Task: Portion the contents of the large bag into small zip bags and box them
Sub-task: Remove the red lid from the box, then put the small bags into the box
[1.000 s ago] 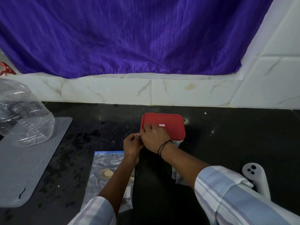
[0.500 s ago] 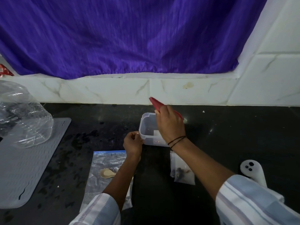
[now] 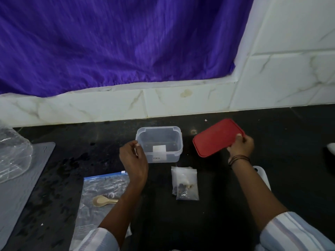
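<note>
The red lid (image 3: pixel 218 137), which a second ago sat closed on the clear box (image 3: pixel 159 144) and half a second ago was tilted up over it, is now off and held out to the right, its near right edge pinched by the curled fingers and thumb of the right hand (image 3: pixel 241 144), low over the dark surface (image 3: pixel 226 205). The box stands uncovered just left of that grip, a white label on its near wall. The left hand (image 3: pixel 134 160), earlier pressed at the box's near left corner, now hovers beside that corner with fingers loosely curled, holding nothing; whether it touches the wall is unclear. Below the box and between the two forearms lie the filled small zip bags (image 3: pixel 185 183), overlapping on the surface, unmoved. Under the left forearm lies the large bag (image 3: pixel 101 189) with its blue zip strip, a beige spoon (image 3: pixel 103 201) on it. Far left of the left hand sit a grey mat (image 3: pixel 23 187) and crumpled clear plastic (image 3: pixel 12 154).
</note>
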